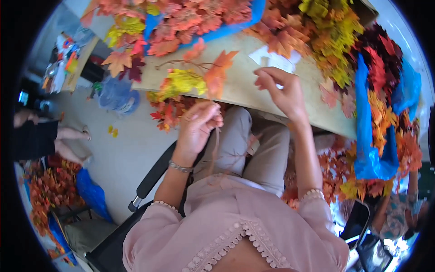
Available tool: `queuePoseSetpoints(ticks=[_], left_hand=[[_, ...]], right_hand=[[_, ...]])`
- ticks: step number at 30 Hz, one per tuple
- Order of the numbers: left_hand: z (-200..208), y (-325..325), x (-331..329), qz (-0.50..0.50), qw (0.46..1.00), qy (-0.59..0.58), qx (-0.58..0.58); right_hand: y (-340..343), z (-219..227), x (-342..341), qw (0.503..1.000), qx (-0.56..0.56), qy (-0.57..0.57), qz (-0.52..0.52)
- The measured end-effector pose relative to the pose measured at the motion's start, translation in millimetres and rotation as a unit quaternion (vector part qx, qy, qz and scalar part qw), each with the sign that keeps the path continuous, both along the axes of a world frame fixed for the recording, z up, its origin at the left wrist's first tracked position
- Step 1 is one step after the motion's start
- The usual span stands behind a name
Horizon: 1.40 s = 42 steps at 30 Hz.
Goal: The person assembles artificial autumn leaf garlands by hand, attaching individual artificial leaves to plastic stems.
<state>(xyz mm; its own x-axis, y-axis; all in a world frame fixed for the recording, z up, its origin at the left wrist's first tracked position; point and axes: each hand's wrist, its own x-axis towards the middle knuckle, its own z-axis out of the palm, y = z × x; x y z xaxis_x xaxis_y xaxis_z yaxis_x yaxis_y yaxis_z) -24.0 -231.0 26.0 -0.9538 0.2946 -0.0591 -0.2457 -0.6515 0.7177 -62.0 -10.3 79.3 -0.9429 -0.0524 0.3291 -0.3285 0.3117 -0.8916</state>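
Observation:
My left hand [199, 124] is closed in a pinch on the thin stem of an artificial maple leaf spray, held over my lap in front of the table edge. An orange leaf [220, 75] stands up above those fingers. A yellow leaf cluster [183, 82] and a thin brown twig [181, 62] are beside it; blur hides whether they join the held stem. To the right, my right hand [285, 93] hovers over the table with loosely bent fingers apart and nothing visible in them. Just beyond it lies a white paper-like piece [276, 60].
Orange artificial leaves [195, 22] fill a blue bag on the cream table [167, 54]. More yellow leaves [333, 38] are piled at the far right. Another blue bag [376, 165] hangs at the right edge. A clear blue tub [118, 96] stands left. Other people are at both sides.

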Motion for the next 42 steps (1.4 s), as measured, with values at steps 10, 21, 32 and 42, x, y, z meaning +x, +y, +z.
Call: queuePoseSetpoints(ticks=[10, 21, 32, 42], left_hand=[[14, 1, 2, 0.015, 1.000, -0.004, 0.001], [11, -15, -8, 0.008, 1.000, 0.000, 0.022], [9, -18, -10, -0.002, 1.000, 0.005, 0.024], [4, -21, -7, 0.004, 1.000, 0.006, 0.026]], right_hand=[[-30, 29, -170, 0.979, 0.156, 0.109, -0.066], [-15, 19, -267, 0.919, 0.367, 0.069, -0.125], [-12, 26, -270, 0.907, 0.407, 0.028, -0.103], [-72, 27, -287, 0.868, 0.391, 0.278, 0.129]])
